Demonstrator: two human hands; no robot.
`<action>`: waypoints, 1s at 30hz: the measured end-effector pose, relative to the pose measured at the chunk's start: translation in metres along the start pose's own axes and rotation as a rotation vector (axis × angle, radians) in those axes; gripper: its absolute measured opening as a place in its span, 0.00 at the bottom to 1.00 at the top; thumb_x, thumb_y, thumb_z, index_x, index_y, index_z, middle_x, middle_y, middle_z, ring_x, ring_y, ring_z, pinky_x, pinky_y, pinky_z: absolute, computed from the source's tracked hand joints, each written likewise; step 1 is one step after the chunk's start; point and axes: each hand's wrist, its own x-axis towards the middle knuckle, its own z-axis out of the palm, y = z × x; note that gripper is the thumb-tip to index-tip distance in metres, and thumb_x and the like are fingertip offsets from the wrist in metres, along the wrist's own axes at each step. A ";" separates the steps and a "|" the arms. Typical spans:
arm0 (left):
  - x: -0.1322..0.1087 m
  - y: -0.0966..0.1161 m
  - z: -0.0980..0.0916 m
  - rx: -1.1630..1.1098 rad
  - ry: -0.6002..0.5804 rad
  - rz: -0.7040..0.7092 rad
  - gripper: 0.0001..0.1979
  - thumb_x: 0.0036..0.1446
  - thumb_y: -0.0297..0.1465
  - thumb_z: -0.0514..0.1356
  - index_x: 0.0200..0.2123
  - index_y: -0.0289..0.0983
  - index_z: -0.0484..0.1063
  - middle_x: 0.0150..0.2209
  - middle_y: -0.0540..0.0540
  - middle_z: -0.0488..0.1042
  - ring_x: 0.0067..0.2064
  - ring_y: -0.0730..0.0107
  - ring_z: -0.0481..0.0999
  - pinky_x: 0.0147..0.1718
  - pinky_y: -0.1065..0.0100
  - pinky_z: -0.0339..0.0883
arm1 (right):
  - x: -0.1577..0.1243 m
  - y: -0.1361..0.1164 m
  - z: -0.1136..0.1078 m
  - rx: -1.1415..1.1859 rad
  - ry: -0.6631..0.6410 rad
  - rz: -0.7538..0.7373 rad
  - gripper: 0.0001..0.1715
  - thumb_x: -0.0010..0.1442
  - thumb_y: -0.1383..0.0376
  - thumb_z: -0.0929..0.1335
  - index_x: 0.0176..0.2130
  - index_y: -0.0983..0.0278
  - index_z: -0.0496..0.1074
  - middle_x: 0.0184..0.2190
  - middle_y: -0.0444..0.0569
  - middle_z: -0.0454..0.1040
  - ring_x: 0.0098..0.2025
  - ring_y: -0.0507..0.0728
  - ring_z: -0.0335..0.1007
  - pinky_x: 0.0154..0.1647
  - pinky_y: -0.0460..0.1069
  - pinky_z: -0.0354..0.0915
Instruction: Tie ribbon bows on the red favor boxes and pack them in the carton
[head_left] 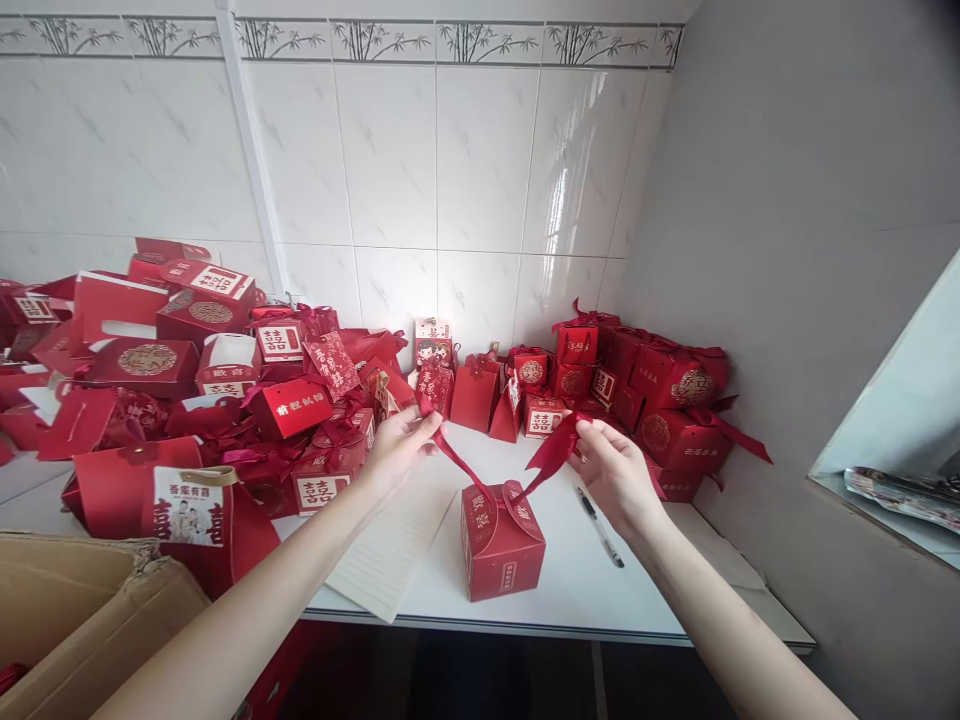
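Observation:
A small red gift box point(502, 545) stands on the white table point(585, 590) near its front edge, its top flaps closed. A red ribbon point(466, 466) runs out of the top to both sides. My left hand point(397, 448) pinches the left end of the ribbon, up and left of the box. My right hand point(611, 470) pinches the right end, up and right of it. Both ribbon ends are pulled taut away from the box.
A lined sheet of paper point(390, 545) lies left of the box and a black pen point(600, 512) lies under my right hand. Several red gift boxes and bags point(225, 390) pile along the tiled wall, with more boxes point(660, 385) at the right. A cardboard carton point(75, 610) sits at the lower left.

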 end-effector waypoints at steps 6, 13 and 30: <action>0.006 0.009 0.000 -0.019 -0.009 0.056 0.17 0.41 0.41 0.68 0.27 0.34 0.69 0.27 0.50 0.70 0.28 0.76 0.69 0.26 0.74 0.63 | 0.000 0.001 -0.009 -0.818 0.053 -0.300 0.13 0.50 0.55 0.67 0.24 0.61 0.66 0.35 0.51 0.71 0.35 0.59 0.68 0.36 0.53 0.64; 0.012 0.028 0.009 -0.049 -0.015 0.101 0.18 0.46 0.44 0.64 0.23 0.35 0.67 0.23 0.52 0.65 0.24 0.78 0.66 0.23 0.74 0.63 | 0.002 0.008 -0.027 -1.041 0.106 -0.337 0.09 0.46 0.59 0.68 0.26 0.62 0.67 0.25 0.47 0.64 0.32 0.59 0.64 0.33 0.52 0.64; 0.009 0.045 0.030 -0.014 -0.138 0.247 0.18 0.62 0.37 0.51 0.22 0.36 0.65 0.23 0.50 0.61 0.24 0.78 0.62 0.24 0.72 0.58 | -0.014 0.044 -0.026 -0.705 -0.158 0.417 0.15 0.60 0.59 0.65 0.25 0.65 0.65 0.24 0.48 0.70 0.24 0.54 0.72 0.21 0.46 0.70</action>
